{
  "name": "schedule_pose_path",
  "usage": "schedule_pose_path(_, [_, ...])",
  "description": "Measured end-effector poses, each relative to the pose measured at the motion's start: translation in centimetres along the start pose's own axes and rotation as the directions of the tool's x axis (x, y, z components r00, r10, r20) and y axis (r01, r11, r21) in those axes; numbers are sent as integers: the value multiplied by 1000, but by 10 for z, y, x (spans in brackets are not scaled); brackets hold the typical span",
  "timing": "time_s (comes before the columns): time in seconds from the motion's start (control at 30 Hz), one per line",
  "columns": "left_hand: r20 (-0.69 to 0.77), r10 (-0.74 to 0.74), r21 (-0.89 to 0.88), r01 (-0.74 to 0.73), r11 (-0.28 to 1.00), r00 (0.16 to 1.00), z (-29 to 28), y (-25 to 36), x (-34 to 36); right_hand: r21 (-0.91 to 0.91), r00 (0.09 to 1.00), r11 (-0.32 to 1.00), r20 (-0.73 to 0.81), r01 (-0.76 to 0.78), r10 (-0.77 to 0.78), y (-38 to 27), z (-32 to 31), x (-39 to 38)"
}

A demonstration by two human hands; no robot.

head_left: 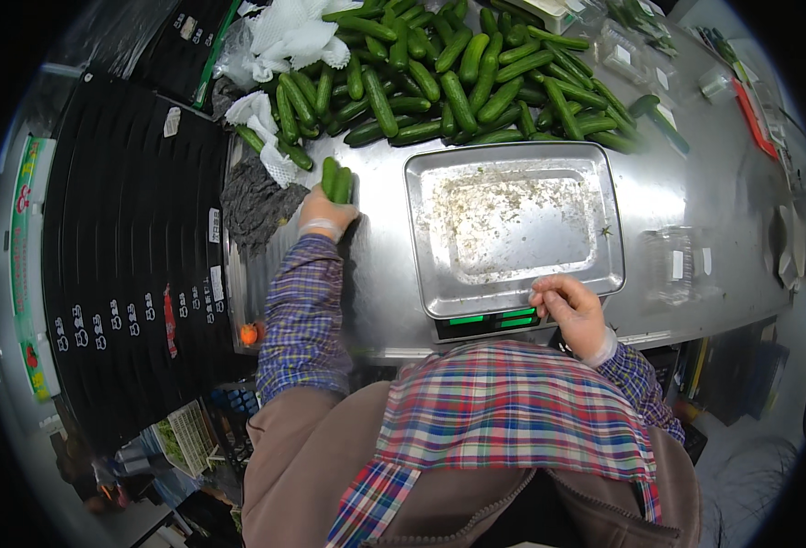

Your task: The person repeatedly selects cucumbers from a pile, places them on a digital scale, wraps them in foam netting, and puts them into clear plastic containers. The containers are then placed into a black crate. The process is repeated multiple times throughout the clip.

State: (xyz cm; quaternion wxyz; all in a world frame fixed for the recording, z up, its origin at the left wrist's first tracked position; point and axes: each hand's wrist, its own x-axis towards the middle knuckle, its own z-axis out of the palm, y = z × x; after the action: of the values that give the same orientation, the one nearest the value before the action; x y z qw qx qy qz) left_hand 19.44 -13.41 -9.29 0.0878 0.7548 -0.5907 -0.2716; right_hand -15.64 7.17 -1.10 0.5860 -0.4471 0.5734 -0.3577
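Note:
My left hand [323, 215] is closed around two small green cucumbers [336, 178], holding them upright just above the steel table [686, 192]. Beyond it lies a large heap of cucumbers [458, 82] across the back of the table. My right hand [572, 306] rests with curled fingers on the front edge of the digital scale [490, 321], at the rim of its bare metal weighing tray [513, 160]. It holds nothing that I can see. The tray is smeared with residue and carries no cucumbers.
A dark grey rag [252, 201] and white foam netting [293, 36] lie at the table's left end. Stacked black crates [120, 237] stand to the left. Clear plastic packs [673, 260] sit right of the scale, and more packed goods [636, 46] lie at the back right.

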Motion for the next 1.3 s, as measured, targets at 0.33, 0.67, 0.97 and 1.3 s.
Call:
schedule_pose_path(0.33, [218,775,142,-805,576,593,10,145,-85,-14,997,997,33,77,-76,-3,8,5])
schedule_pose_path(0.67, [70,593,-46,-591,805,802,19,191,20,120,976,989,-188,-92,114,6,-8,-12])
schedule_pose_path(0.97, [315,333,346,-434,832,889,41,226,66,-108,979,980,-100,166,-177,0,-16,-18])
schedule_pose_path(1.3, [84,874,13,-877,480,479,-4,169,18,-29,965,982,-181,186,-188,15,-40,-37])
